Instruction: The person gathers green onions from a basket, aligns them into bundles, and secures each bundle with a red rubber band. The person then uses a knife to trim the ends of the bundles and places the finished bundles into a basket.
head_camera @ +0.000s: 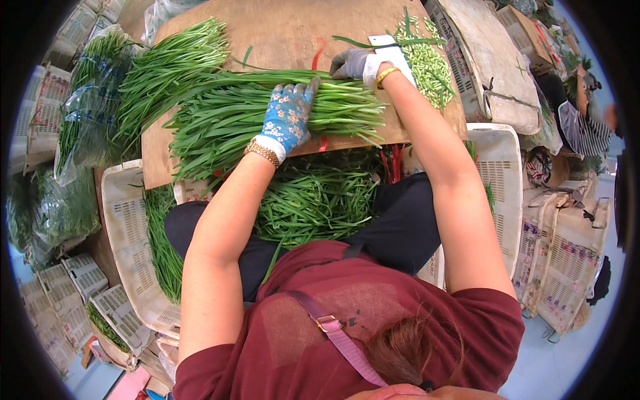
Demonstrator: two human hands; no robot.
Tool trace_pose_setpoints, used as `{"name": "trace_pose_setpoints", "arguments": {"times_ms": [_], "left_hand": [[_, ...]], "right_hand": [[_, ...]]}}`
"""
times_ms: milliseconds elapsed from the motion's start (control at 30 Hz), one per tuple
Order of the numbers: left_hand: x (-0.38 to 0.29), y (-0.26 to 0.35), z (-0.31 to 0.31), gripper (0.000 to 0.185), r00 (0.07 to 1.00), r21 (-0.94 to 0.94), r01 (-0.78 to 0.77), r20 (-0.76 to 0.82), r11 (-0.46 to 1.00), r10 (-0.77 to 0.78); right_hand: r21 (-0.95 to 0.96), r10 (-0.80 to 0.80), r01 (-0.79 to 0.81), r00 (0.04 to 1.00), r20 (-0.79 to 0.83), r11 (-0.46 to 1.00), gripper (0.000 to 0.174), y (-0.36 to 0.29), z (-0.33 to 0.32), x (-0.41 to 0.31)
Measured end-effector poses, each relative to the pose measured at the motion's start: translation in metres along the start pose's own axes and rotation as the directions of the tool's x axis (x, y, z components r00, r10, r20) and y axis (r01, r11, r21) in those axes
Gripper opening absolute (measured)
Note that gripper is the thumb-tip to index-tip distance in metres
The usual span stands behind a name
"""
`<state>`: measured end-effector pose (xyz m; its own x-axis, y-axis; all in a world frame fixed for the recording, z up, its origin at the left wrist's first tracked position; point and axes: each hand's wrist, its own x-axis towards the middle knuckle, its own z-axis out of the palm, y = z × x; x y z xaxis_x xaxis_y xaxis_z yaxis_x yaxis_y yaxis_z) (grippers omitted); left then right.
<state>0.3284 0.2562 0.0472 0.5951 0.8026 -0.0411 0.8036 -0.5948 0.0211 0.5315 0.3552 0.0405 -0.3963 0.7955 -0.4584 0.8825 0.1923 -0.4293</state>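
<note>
A large bunch of green garlic chives lies across the wooden board, pale stem ends to the right. My left hand, in a blue flowered glove, rests on top of the bunch with its fingers over the stems. My right hand, in a grey and white glove, is curled at the bunch's upper edge near the stem ends; whether it grips anything is hidden. Just right of it lies a white flat object with a loose leaf across it. Cut stem pieces are heaped at the board's right edge.
Another chive bunch lies at the board's upper left, beside bagged chives. Loose greens fill the space below the board between my legs. White plastic crates stand on both sides. A person in a striped top sits far right.
</note>
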Motion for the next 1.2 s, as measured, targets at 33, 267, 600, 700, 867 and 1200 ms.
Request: {"name": "trace_pose_setpoints", "arguments": {"times_ms": [33,267,600,700,867,1200], "left_hand": [[0.001,0.000,0.000,0.097,0.999,0.004,0.010,0.034,1.000,-0.010],[0.001,-0.003,-0.002,0.103,1.000,-0.028,-0.018,0.023,0.999,0.018],[0.001,-0.002,0.000,0.103,1.000,-0.004,-0.019,0.015,1.000,0.019],[-0.002,-0.003,0.003,0.101,0.999,-0.013,-0.025,-0.045,1.000,0.024],[0.000,-0.002,0.000,0.099,1.000,-0.005,-0.021,-0.003,1.000,0.021],[0.001,0.004,-0.003,0.093,0.999,0.176,0.044,-0.023,0.983,-0.040]], "right_hand": [[0.000,-0.063,0.063,0.997,0.053,0.998,0.032,-0.004,0.000,-0.003],[-0.097,-0.124,0.106,0.971,-0.205,0.990,0.026,-0.018,0.004,-0.039],[-0.325,-0.215,0.132,0.948,-0.234,0.936,0.017,-0.027,0.007,-0.042],[-0.667,-0.152,-0.053,0.958,-0.245,0.743,0.017,-0.024,-0.004,-0.041],[-0.312,-0.047,-0.038,0.964,-0.261,0.949,0.026,-0.028,-0.005,-0.022],[0.092,-0.190,0.193,0.981,-0.047,0.977,0.039,-0.027,0.034,-0.012]]}}
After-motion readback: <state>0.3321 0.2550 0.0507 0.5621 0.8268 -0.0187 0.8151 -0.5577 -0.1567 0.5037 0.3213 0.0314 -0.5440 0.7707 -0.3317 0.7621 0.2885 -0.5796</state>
